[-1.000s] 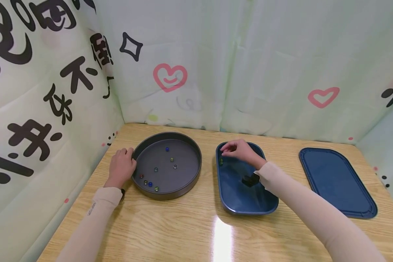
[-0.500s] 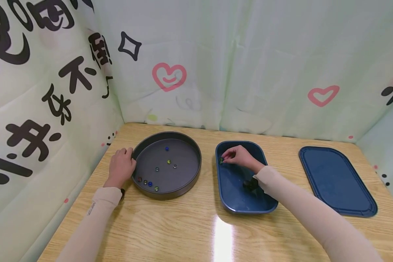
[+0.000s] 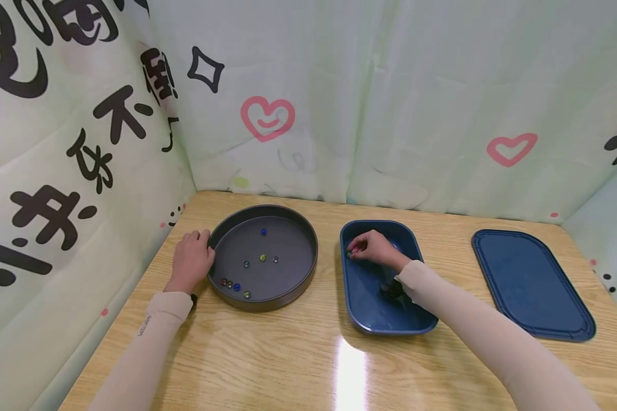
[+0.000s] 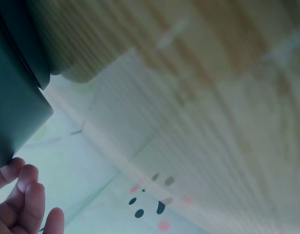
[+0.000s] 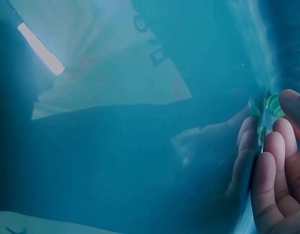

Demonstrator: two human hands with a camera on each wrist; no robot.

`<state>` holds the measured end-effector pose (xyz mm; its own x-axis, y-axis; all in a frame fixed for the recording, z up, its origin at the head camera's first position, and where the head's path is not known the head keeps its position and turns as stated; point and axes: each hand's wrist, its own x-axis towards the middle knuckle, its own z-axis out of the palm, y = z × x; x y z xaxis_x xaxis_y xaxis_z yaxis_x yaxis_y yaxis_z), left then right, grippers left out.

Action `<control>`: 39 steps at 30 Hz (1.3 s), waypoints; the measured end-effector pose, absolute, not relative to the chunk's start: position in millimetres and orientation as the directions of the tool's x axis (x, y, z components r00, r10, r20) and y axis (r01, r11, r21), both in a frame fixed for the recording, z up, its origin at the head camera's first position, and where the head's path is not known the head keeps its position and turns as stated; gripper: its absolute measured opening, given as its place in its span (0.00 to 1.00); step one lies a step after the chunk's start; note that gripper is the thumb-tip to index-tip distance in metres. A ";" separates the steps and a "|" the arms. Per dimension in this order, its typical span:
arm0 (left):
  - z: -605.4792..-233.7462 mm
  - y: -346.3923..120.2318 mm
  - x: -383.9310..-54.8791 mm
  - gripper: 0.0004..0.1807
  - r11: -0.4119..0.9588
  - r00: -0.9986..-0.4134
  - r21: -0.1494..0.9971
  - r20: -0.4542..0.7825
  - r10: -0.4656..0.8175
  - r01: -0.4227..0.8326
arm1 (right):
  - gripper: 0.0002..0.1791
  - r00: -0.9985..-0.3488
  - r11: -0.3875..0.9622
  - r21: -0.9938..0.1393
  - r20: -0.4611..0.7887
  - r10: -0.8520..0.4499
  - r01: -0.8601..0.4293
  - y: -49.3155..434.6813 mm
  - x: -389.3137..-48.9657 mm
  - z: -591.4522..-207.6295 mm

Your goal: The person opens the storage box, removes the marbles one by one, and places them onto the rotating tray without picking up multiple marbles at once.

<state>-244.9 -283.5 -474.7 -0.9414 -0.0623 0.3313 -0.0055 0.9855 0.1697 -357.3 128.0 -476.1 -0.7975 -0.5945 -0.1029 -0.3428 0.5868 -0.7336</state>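
Note:
In the head view my left hand (image 3: pixel 192 261) grips the left rim of a dark grey round pan (image 3: pixel 312 268). Its fingertips (image 4: pixel 34 190) show against the pan's outer wall (image 4: pixel 18 107) in the left wrist view. Several glass marbles lie scattered in the pan, among them a yellow-green marble (image 3: pixel 263 258) and a blue marble (image 3: pixel 263 232). My right hand (image 3: pixel 375 249) reaches down into a deep blue tub (image 3: pixel 362 308), by its left wall. Thumb and fingers pinch a green marble (image 5: pixel 275 105) there; another green marble (image 5: pixel 262 134) sits beside the fingertips, partly hidden.
A flat blue lid (image 3: pixel 535 285) lies on the wooden table (image 3: pixel 267 354) to the tub's right. Printed curtains (image 3: pixel 308 114) hang behind the table and along its left side. A strip of bare table separates pan and tub.
My right hand has lowered to the green marbles at the tub's left wall. In the pan, the yellow-green marble has rolled toward me and slightly left. My left hand stays put.

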 end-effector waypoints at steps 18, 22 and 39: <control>-474.9 -283.2 -244.7 0.15 0.986 -0.939 0.166 0.337 -0.066 -0.009 | 0.07 -0.783 0.597 -0.707 -0.098 -0.614 -0.380 126.2 -355.0 -481.2; -475.0 -283.0 -244.9 0.13 0.986 -0.937 0.165 0.344 -0.060 -0.002 | 0.06 -0.783 0.588 -0.715 -0.092 -0.616 -0.379 126.6 -355.4 -482.2; -474.1 -281.5 -245.7 0.14 0.987 -0.947 0.159 0.313 -0.069 -0.019 | 0.06 -0.785 0.576 -0.724 -0.077 -0.615 -0.379 130.6 -353.5 -475.0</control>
